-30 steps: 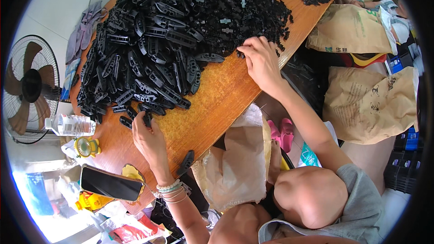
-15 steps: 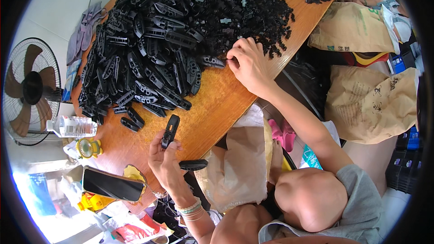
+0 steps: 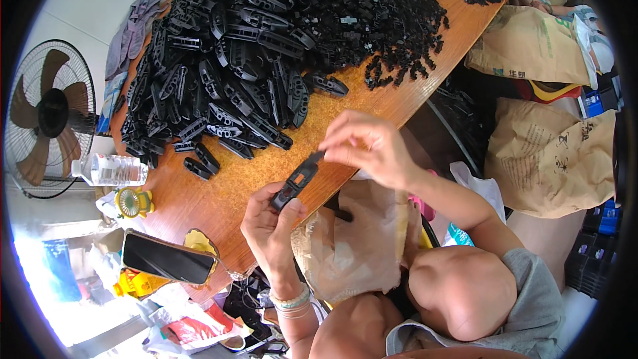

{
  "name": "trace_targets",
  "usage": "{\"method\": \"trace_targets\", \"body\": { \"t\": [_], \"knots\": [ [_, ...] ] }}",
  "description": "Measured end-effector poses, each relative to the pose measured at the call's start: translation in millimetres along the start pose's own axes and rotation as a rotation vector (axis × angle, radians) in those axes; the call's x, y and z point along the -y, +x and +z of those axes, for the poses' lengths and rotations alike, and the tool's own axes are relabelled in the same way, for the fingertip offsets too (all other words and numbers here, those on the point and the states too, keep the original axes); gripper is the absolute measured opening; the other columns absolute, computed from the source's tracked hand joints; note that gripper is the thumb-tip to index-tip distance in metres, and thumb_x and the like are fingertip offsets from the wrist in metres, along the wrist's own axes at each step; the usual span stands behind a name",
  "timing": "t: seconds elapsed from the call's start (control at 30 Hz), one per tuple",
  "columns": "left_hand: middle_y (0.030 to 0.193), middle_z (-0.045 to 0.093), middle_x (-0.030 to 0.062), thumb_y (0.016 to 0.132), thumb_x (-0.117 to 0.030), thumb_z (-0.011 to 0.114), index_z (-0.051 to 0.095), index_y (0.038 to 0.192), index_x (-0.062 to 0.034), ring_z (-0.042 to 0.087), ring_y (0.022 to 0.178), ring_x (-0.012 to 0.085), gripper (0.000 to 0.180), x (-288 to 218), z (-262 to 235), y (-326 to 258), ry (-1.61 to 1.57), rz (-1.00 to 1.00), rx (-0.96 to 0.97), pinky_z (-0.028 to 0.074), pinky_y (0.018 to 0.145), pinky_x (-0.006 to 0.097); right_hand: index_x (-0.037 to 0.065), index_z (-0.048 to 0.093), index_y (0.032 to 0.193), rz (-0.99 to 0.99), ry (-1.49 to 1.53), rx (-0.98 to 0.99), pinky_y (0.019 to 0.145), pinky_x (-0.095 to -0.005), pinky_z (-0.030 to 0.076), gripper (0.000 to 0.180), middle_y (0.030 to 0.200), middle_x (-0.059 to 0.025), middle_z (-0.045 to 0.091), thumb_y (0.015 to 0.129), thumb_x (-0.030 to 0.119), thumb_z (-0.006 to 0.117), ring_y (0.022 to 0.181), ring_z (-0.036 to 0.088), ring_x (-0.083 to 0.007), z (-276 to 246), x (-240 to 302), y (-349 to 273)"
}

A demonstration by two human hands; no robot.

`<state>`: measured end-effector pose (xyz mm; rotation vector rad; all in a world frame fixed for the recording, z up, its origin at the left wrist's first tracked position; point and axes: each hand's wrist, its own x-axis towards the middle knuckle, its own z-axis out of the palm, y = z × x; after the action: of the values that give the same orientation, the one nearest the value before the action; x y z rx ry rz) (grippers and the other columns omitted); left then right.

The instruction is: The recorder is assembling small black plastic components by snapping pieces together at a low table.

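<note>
Head view: the wooden table (image 3: pixel 199 209) serves as the landmark. The left hand (image 3: pixel 269 226) is positioned over the near edge of the table, its thumb and fingers closed around the lower end of an elongated black plastic part (image 3: pixel 300 178). This part is held clear of the table surface, tilted, with its upper end pointing toward the right hand (image 3: pixel 372 149). The right hand is located above the same table edge — fingers bent, fingertips at the upper end of the part; whether they grip it or a smaller piece cannot be determined. A heap of similar elongated parts (image 3: pixel 232 86) covers the far left portion of the table; a heap of small black pieces (image 3: pixel 372 26) adjoins it on the right. A phone (image 3: pixel 168 257) is at the table's near left corner, with a small yellow fan (image 3: pixel 131 203) and a clear bottle (image 3: pixel 116 170) along its left side. An open sack (image 3: pixel 352 249) is below the near edge — brown paper sacks (image 3: pixel 551 159) are beyond the table's right side.
</note>
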<state>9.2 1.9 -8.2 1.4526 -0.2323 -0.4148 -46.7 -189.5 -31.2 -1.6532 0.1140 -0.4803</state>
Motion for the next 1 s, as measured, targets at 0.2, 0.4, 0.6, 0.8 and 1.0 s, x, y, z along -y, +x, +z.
{"method": "trace_targets", "body": {
  "t": [0.2, 0.4, 0.6, 0.8, 1.0],
  "knots": [
    [0.087, 0.065, 0.014, 0.08, 0.007, 0.061, 0.051, 0.108, 0.0066, 0.064, 0.076, 0.0149, 0.029, 9.4, 13.0, -10.6, -0.047, 0.007, 0.006, 0.053, 0.07, 0.025, 0.0, 0.067, 0.091, 0.101, 0.061, 0.037, 0.061, -0.0201, 0.043, 0.01, 0.083, -0.0047, 0.064, 0.082, 0.006, 0.065, 0.072, 0.056, -0.0081, 27.0, 17.8, -18.1],
    [0.089, 0.065, 0.0174, 0.08, 0.012, 0.058, 0.046, 0.118, 0.0077, 0.066, 0.079, 0.0205, 0.04, -3.1, 16.1, -10.9, -0.133, -0.117, 0.049, 0.053, 0.072, 0.026, -0.003, 0.064, 0.094, 0.166, 0.12, 0.034, 0.069, -0.0238, 0.05, 0.013, 0.091, -0.0088, 0.066, 0.086, 0.007, 0.061, 0.078, 0.062, -0.012, 27.4, 24.0, -23.8],
    [0.089, 0.065, 0.0186, 0.081, 0.01, 0.059, 0.05, 0.109, 0.01, 0.067, 0.079, 0.0235, 0.029, 1.0, 15.6, -13.9, -0.054, -0.139, 0.047, 0.055, 0.069, 0.028, 0.0, 0.064, 0.091, -0.096, -0.013, -0.002, 0.065, -0.0263, 0.049, 0.009, 0.094, -0.0091, 0.064, 0.084, 0.004, 0.063, 0.081, 0.061, -0.0145, 32.4, 10.0, -26.4],
    [0.086, 0.065, 0.0156, 0.084, 0.004, 0.059, 0.055, 0.099, 0.0084, 0.066, 0.074, 0.0194, 0.017, 3.5, 12.4, -12.8, -0.147, -0.125, -0.016, 0.054, 0.067, 0.026, 0.003, 0.062, 0.097, -0.585, -0.397, -0.063, 0.061, -0.0309, 0.045, 0.018, 0.082, -0.009, 0.061, 0.081, 0.008, 0.065, 0.072, 0.058, -0.0207, 27.6, 0.4, -16.8],
    [0.082, 0.066, 0.0136, 0.085, 0.0, 0.06, 0.057, 0.097, 0.0046, 0.065, 0.07, 0.0152, 0.013, 8.2, 8.3, -13.5, 0.022, 0.012, -0.008, 0.052, 0.065, 0.023, 0.0, 0.061, 0.106, 0.088, -0.018, 0.138, 0.056, -0.0258, 0.043, 0.03, 0.069, -0.0063, 0.056, 0.082, 0.016, 0.067, 0.061, 0.05, -0.0112, 31.1, 1.2, -28.2]
  ]
}}
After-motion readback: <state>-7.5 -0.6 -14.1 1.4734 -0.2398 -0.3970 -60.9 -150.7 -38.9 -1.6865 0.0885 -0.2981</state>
